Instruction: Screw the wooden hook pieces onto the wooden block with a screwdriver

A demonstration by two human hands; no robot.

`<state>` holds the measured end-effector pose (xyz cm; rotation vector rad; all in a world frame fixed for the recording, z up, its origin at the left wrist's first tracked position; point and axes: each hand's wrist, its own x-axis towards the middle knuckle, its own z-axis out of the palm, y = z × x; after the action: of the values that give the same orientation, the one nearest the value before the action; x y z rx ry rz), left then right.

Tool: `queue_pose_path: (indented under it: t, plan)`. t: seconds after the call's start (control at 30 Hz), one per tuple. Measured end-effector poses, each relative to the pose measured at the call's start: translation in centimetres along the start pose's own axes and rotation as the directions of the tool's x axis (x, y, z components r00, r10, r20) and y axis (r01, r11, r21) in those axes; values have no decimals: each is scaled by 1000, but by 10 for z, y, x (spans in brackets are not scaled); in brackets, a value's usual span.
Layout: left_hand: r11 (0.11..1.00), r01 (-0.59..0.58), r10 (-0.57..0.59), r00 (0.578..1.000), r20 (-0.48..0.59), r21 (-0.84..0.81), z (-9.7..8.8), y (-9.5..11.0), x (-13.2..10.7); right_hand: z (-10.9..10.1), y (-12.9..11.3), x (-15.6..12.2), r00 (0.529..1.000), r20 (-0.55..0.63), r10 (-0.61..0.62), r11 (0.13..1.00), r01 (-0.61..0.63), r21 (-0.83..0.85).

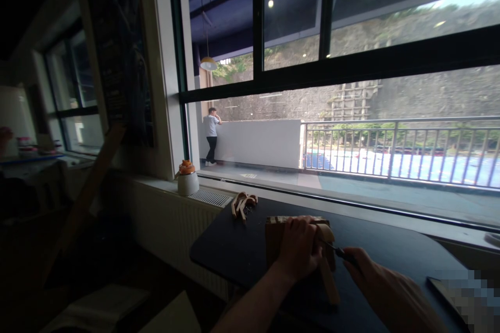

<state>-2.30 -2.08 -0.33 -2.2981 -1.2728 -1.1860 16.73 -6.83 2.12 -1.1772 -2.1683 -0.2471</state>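
Two bare hands meet over a dark table (222,250): the right hand (369,270) is wrapped around a dark-handled, thin-shafted tool (344,255), its tip at a curved wooden piece (325,231), which the left hand (299,250) clasps against a wooden block (272,242). Beyond and left of the left hand lie more curved wooden parts (239,202); farther that way stands an orange-topped white pot (188,183), then, outside, a person (211,127).

Block (272,244), curved pieces (241,208) on table (221,243) (dark).
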Motion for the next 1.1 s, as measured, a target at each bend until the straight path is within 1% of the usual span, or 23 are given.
queue_pose_path:
  t: [0.1, 0.23, 0.37, 0.47, 0.6, 0.67, 0.87, 1.03, 1.1]
  plan:
    - [1000, 8, -8, 1000, 10, 4, 0, 0, 0, 8, 7, -2, 999, -36, 8, 1000, -8, -14]
    - [1000, 2, -2, 1000, 8, 15, -1, 0, 0, 13, 14, -3, 994, -85, -70, 997, 67, -41]
    - [1000, 0, 0, 1000, 6, 26, -2, 1, -1, 3, 9, 0, 987, -112, -113, 993, 108, -54]
    - [1000, 0, -1, 1000, 6, 22, -2, 1, -1, -5, 2, 1, 978, -148, -145, 986, 130, -102]
    - [1000, 0, 0, 1000, 0, 18, -2, 2, -1, -8, -1, 1, 962, -195, -189, 974, 159, -160]
    - [1000, -1, 1, 1000, 1, 17, -2, 1, -1, -5, 1, 0, 968, -182, -175, 979, 151, -135]
    - [1000, 5, -5, 1000, -5, 13, 1, 0, -1, 5, 7, -3, 991, -86, -103, 994, 100, -35]
    - [1000, 2, -2, 1000, 1, 11, 0, 0, -1, 0, -1, 1, 996, -83, -28, 995, 20, -95]
    - [1000, -2, 2, 1000, 4, 7, 0, 0, -1, -1, -3, 2, 995, -99, -29, 994, 18, -108]
